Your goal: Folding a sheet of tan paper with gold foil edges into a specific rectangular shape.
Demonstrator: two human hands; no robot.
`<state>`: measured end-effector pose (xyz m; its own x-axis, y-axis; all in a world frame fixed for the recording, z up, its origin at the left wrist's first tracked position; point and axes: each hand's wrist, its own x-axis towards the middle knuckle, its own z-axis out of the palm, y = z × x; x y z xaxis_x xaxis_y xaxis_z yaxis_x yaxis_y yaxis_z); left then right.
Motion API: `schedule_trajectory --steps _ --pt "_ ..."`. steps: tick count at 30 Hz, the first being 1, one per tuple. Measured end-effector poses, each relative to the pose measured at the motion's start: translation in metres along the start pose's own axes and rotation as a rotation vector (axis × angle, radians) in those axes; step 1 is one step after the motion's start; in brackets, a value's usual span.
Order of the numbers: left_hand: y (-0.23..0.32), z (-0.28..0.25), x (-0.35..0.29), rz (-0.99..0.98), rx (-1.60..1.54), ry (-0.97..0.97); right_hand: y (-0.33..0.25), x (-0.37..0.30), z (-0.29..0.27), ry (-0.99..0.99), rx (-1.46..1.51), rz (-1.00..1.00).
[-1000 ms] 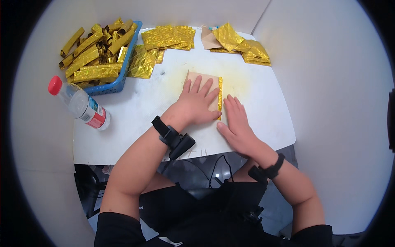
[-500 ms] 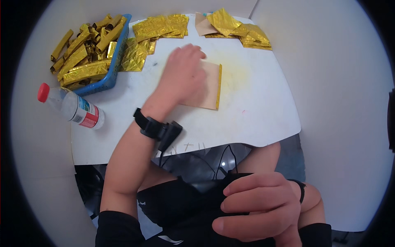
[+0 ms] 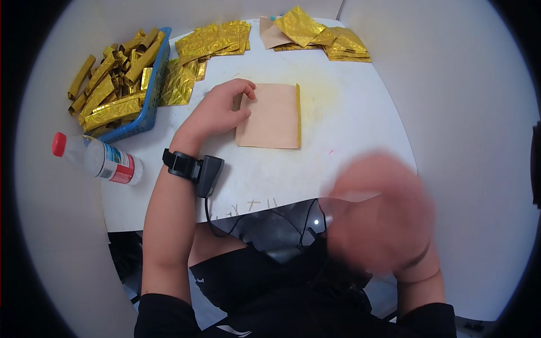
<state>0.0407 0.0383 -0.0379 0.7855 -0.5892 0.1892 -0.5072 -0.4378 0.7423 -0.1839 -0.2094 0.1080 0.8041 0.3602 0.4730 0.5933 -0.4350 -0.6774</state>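
Note:
A sheet of tan paper lies flat on the white table, with a narrow gold strip folded over along its right edge. My left hand rests at the sheet's upper left edge. Its fingers are bent, the thumb stands apart from them, and nothing shows in its grasp. A black band with a small device is on the left wrist. My right hand is raised over the table's near right edge. Motion smears its fingers, so what they hold, if anything, does not show.
At the left stands a blue plastic basket heaped with folded gold paper pieces. A red-capped clear bottle stands in front of it. Gold paper sheets lie at the back, with another gold pile at the back right.
My left hand has moved left, from over the sheet to its left edge, uncovering most of the paper. My right hand has risen and moved forward toward the table.

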Motion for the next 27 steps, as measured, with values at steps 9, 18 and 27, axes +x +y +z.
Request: schedule_trajectory --steps 9,18,27 --pt "0.006 -0.012 0.001 -0.021 -0.018 0.242 0.169 0.046 -0.003 -0.137 -0.369 0.147" --pt "-0.004 -0.002 0.000 0.046 0.053 0.097 0.210 0.082 0.018 -0.368 -0.351 0.182" --pt "0.005 0.000 0.004 0.017 0.112 0.254 0.229 0.087 0.013 -0.366 -0.267 0.202"
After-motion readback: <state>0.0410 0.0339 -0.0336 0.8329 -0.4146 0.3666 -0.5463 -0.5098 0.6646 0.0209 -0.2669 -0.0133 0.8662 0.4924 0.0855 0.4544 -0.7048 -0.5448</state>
